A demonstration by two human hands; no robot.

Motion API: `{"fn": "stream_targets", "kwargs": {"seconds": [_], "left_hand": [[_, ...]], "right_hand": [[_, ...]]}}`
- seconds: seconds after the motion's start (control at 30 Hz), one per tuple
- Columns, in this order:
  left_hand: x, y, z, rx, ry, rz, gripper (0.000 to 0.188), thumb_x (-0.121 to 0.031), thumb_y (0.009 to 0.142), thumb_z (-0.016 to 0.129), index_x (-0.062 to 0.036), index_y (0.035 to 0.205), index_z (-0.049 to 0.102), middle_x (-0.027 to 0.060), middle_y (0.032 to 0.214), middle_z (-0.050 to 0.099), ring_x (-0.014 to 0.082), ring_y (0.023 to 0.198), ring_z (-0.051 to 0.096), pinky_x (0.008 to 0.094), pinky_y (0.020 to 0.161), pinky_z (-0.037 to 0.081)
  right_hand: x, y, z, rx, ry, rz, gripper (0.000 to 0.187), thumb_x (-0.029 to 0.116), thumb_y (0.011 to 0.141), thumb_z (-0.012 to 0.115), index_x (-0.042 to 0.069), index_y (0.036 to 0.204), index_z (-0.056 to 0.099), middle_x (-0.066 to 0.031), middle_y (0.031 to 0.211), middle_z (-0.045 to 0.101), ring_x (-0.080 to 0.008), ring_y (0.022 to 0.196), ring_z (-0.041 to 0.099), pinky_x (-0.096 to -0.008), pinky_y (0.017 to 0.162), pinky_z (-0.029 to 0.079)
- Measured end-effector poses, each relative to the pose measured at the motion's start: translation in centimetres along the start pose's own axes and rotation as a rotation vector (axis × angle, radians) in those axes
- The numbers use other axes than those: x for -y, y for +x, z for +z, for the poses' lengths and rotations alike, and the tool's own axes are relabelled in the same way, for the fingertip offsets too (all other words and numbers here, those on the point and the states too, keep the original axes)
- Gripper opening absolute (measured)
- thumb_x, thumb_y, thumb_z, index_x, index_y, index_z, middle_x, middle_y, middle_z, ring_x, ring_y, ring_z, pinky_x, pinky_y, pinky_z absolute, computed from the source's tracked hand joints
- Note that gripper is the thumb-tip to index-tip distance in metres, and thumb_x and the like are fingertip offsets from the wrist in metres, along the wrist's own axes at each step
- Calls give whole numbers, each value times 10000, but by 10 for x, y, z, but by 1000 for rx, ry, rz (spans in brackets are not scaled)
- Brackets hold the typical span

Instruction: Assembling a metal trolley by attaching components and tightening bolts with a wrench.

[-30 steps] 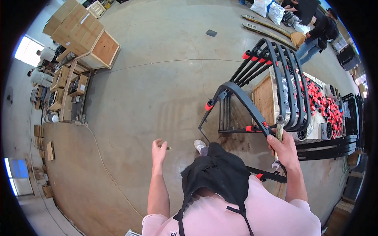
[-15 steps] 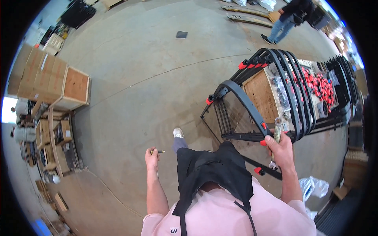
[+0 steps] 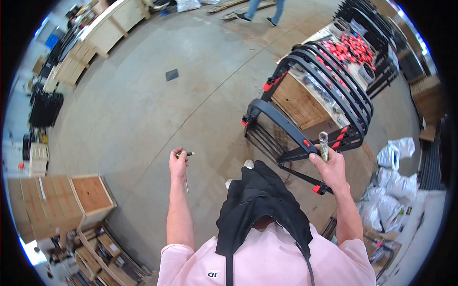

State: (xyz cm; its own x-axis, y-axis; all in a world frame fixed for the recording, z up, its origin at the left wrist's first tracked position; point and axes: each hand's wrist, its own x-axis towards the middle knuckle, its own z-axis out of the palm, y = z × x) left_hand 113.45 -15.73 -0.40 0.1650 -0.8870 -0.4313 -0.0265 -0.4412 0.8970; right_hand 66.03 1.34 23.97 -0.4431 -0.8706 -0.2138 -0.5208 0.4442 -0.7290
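Observation:
My left hand (image 3: 178, 164) is closed around a T-handle driver (image 3: 190, 154). Its black-and-yellow grip sticks out past the fingers, and a thin metal shaft points down below the fist. Wrapped round a wrench (image 3: 324, 145), my right hand (image 3: 330, 168) shows the ring end above the fingers; the palm hides the rest. The same hand's thumb presses the near corner of a curved black metal frame (image 3: 281, 125) with red fittings. This frame stands upright at the front of a row of similar black frames (image 3: 355, 110).
Behind the frames, a wooden bench (image 3: 300, 101) carries a heap of red parts (image 3: 350, 50). White plastic bags (image 3: 393, 190) lie on the right. Cartons (image 3: 45, 205) and a wooden crate (image 3: 93, 195) stand at left. A person's legs (image 3: 260, 8) show at the far edge.
My view has swung to the right, and I stand closer beside the frames. Both hands keep their tools. The wrench now points more upright, its open end out of sight.

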Motion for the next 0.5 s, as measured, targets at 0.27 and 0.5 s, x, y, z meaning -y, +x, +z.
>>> {"fn": "stream_targets", "kwargs": {"seconds": [0.27, 0.5], "left_hand": [[-70, 38, 105, 244, 176, 10, 345, -174, 1014, 669, -19, 1321, 641, 19, 871, 613, 78, 691, 568, 236, 555, 449], [-139, 38, 216, 544, 629, 287, 513, -219, 978, 706, -62, 1455, 602, 24, 885, 637, 137, 859, 597, 323, 862, 516]], "right_hand": [[-4, 29, 5, -88, -35, 34, 390, 314, 903, 822, 20, 1150, 754, -156, 771, 724, -259, 695, 717, -395, 699, 545], [3, 59, 1, -72, -51, 26, 338, 314, 891, 812, 33, 1073, 766, -196, 713, 669, -361, 655, 683, -454, 648, 521]]}}
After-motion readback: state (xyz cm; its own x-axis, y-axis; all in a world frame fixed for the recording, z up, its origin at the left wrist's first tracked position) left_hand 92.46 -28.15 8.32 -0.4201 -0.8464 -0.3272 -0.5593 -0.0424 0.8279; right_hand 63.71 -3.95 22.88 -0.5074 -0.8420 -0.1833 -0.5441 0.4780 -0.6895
